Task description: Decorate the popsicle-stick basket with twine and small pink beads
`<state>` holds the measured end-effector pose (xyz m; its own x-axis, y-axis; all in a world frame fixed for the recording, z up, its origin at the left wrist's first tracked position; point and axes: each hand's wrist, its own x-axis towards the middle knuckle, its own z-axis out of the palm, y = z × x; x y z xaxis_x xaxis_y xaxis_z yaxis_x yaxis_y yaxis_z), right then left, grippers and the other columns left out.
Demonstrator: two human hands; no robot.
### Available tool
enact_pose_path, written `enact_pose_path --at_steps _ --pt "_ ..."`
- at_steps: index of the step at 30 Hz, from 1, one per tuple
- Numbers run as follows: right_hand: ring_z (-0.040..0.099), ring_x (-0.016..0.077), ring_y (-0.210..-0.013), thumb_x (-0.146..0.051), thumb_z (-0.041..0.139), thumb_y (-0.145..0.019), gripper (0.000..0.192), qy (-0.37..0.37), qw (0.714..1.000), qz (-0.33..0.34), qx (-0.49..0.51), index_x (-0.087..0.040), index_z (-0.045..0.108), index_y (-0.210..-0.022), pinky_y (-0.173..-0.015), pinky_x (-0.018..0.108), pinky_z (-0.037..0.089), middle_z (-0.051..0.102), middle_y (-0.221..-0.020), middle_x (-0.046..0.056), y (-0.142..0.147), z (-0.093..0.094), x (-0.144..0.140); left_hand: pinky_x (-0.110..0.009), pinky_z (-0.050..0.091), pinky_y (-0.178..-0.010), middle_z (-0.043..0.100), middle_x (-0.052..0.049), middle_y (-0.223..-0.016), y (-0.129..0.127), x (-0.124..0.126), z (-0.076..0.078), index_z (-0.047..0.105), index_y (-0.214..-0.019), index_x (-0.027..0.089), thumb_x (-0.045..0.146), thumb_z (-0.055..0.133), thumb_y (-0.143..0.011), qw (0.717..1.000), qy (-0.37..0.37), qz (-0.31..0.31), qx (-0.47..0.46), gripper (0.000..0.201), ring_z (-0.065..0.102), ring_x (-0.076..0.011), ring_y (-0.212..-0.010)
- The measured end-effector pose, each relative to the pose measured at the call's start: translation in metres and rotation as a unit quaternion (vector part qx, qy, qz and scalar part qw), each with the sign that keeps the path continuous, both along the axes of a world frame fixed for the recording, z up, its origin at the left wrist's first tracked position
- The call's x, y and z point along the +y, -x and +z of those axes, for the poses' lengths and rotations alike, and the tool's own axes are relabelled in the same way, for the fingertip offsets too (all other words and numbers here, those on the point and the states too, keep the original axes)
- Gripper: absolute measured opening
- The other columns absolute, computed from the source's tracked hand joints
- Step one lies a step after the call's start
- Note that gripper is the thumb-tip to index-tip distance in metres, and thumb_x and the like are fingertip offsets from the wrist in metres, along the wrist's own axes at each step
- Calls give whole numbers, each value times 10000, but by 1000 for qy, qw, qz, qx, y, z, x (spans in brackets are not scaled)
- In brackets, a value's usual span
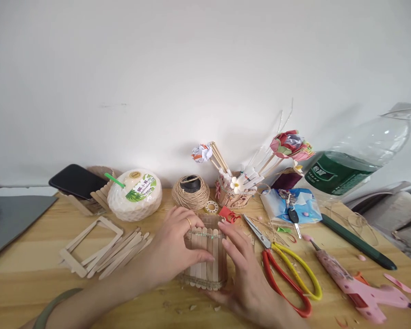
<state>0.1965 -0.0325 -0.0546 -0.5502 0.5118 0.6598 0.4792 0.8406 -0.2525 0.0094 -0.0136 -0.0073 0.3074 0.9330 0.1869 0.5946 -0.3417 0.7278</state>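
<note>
So, head view: the stick pot (208,267) stands on the surface (23,283) right between both hands, its sticks running up and down, with a band (205,236) round the top and twine (200,282) near the base. The left hand (174,242) grips it from the left, thumb across the front, fingers over by the rim. The right hand (245,269) is holding the right side, fingertips up near the rim. Neither is really nearer, since both touch it. Can't tell if anything's inside.

Container-wise, the decorated cup (238,199) behind it holds paper flowers (289,144), thin wooden sticks (219,155) and some whitish rods (251,174). The coconut (137,205) has a green straw (114,179) poking out. Scissors (267,245) lie just beside the right hand.
</note>
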Motion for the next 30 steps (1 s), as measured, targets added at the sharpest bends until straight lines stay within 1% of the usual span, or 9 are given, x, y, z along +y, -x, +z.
enact_pose_path --at_steps 7,13,15,18,21,24,26,28,30 --pt "351 303 -1249 -315 640 -740 849 -2 1000 -6 -6 -174 119 -1396 -948 495 405 369 -1309 178 0 1 -1 -326 417 -725 543 6 -790 -2 -2 4 519 -672 194 280 778 -600 999 49 15 -12 282 519 -213 -826" --pt "326 308 -1272 -329 657 -731 868 -1 1000 -13 -10 -164 122 -1394 -959 495 399 354 -1329 188 1 1 -2 -303 395 -708 535 3 -756 1 2 0 509 -658 188 310 625 -769 999 42 -8 -21 202 511 -195 -796" --pt "320 308 -1276 -333 649 -738 855 -2 1000 -13 -14 -151 128 -1391 -962 496 397 354 -1329 192 1 2 -2 -294 395 -697 534 4 -754 2 3 -1 512 -666 189 317 594 -791 999 43 -13 -30 196 511 -186 -779" --pt "299 302 -1289 -346 633 -749 843 2 1000 -14 -21 -141 124 -1389 -970 492 392 337 -1340 195 0 1 -2 -289 396 -690 529 11 -751 2 3 0 512 -670 188 289 625 -759 997 62 -11 -32 176 517 -182 -765" --pt "277 300 -1302 -346 649 -736 866 9 1000 -14 -21 -138 119 -1388 -982 487 382 312 -1356 197 -1 0 -2 -302 401 -713 534 13 -779 1 2 2 514 -686 190 265 710 -671 997 79 -7 -15 211 523 -195 -794" --pt "278 302 -1302 -340 672 -711 893 15 999 -19 -21 -134 124 -1385 -983 485 383 318 -1355 199 -1 -2 -2 -332 408 -740 549 0 -837 1 2 4 517 -724 198 274 775 -581 998 69 0 13 305 519 -226 -851" --pt "284 301 -1302 -352 673 -709 892 15 999 -23 -23 -134 132 -1383 -977 480 392 325 -1355 199 -2 -2 -2 -341 412 -747 553 -6 -852 1 3 3 512 -731 200 290 787 -563 998 57 -1 20 334 516 -237 -868" --pt "288 300 -1303 -364 660 -720 875 15 999 -24 -23 -135 137 -1382 -972 475 399 331 -1357 197 -1 -2 -2 -338 414 -749 550 -6 -843 2 3 2 507 -728 200 301 756 -613 999 49 -9 13 292 516 -227 -861" --pt "291 301 -1302 -383 642 -737 856 14 999 -26 -22 -137 137 -1383 -969 478 401 335 -1357 198 -1 -1 -2 -330 415 -749 546 -5 -821 3 4 0 507 -724 201 306 664 -723 999 44 -24 1 188 517 -209 -839"
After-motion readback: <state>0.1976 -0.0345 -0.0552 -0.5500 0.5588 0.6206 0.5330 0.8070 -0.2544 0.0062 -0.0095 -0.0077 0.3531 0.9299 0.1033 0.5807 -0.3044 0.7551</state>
